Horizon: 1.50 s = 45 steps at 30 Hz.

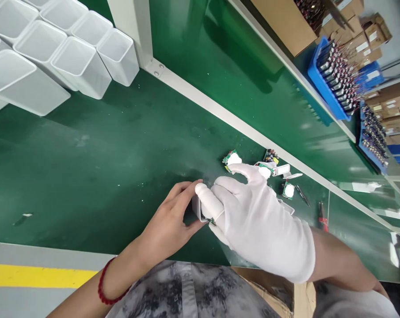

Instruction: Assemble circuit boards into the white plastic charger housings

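Observation:
My bare left hand point(173, 218), with a red bead bracelet on the wrist, pinches a small white plastic housing point(197, 208) on the green bench mat. My right hand point(256, 218), in a white glove, is closed on the same housing from the other side, its thumb pressed on top and its index finger stretched out. A bit of green circuit board shows at the gloved thumb's base. Just beyond the gloved fingers lie small green circuit boards with white parts point(232, 160), and another one point(288, 190) to the right.
Several empty white plastic bins point(82, 66) stand at the far left. A white frame rail point(219, 112) crosses the green mat point(103, 154). Red-handled cutters point(322, 217) lie at the right. Blue trays of components point(332, 79) and cardboard boxes sit beyond the rail.

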### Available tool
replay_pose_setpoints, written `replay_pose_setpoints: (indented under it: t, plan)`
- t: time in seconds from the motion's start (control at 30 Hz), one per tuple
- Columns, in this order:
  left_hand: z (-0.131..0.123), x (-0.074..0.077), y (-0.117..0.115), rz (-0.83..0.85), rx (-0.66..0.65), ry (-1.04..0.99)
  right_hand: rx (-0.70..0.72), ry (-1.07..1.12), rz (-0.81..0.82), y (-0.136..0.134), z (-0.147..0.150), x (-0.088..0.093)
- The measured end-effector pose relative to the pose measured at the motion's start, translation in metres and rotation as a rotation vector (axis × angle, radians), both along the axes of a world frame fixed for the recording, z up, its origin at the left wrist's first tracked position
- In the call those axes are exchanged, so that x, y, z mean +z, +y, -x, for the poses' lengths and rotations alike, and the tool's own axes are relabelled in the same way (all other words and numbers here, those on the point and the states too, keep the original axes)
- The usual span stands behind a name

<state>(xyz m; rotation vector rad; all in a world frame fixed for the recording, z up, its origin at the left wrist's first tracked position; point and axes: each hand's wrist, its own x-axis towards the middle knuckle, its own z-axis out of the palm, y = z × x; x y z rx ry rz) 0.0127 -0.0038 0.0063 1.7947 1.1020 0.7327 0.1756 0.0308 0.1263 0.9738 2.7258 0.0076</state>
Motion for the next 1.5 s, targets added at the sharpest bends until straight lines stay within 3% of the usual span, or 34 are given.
replay_pose_setpoints:
  t: [0.13,0.23,0.33,0.43,0.47,0.53,0.63,0.7,0.83,0.93,1.07,1.23,1.4,1.5]
  plan:
    - [0.000,0.003,0.002,-0.006,-0.003,-0.013,-0.014,0.010,-0.030,0.001,0.007,-0.003]
    - [0.000,0.003,0.002,-0.007,-0.010,-0.012,-0.052,0.048,0.049,0.006,0.006,0.001]
    - [0.000,0.002,0.001,-0.007,-0.008,-0.023,-0.163,0.341,0.024,-0.002,-0.012,0.000]
    - [-0.001,0.000,0.001,-0.050,-0.002,-0.055,-0.438,0.688,-0.102,-0.028,-0.035,-0.019]
    - [-0.002,0.000,0.000,-0.077,0.009,-0.067,-0.552,0.741,-0.058,-0.038,-0.039,-0.030]
    - [-0.004,0.002,-0.001,-0.117,0.056,-0.092,-0.718,0.832,0.207,-0.055,-0.041,-0.051]
    - [-0.010,0.010,-0.006,-0.124,0.137,-0.123,-0.779,1.028,0.683,-0.065,-0.028,-0.072]
    - [-0.015,0.015,-0.010,-0.158,0.166,-0.130,-0.801,1.161,0.893,-0.062,-0.018,-0.077]
    - [-0.023,0.021,-0.017,-0.250,0.206,-0.125,-0.928,1.322,1.073,-0.052,-0.010,-0.079]
    - [-0.024,0.022,-0.018,-0.283,0.263,-0.092,-0.915,1.408,1.165,-0.050,-0.010,-0.083]
    - [-0.025,0.024,-0.015,-0.383,0.287,-0.042,-0.897,1.548,1.140,-0.048,-0.008,-0.085]
    - [-0.033,0.032,-0.009,-0.464,0.267,-0.026,-0.890,1.541,1.102,-0.044,-0.014,-0.079]
    - [-0.042,0.039,-0.003,-0.510,0.254,0.009,-0.878,1.681,1.017,-0.044,-0.018,-0.088]
    - [-0.044,0.040,0.001,-0.548,0.276,0.023,-0.924,1.757,1.097,-0.044,-0.017,-0.092]
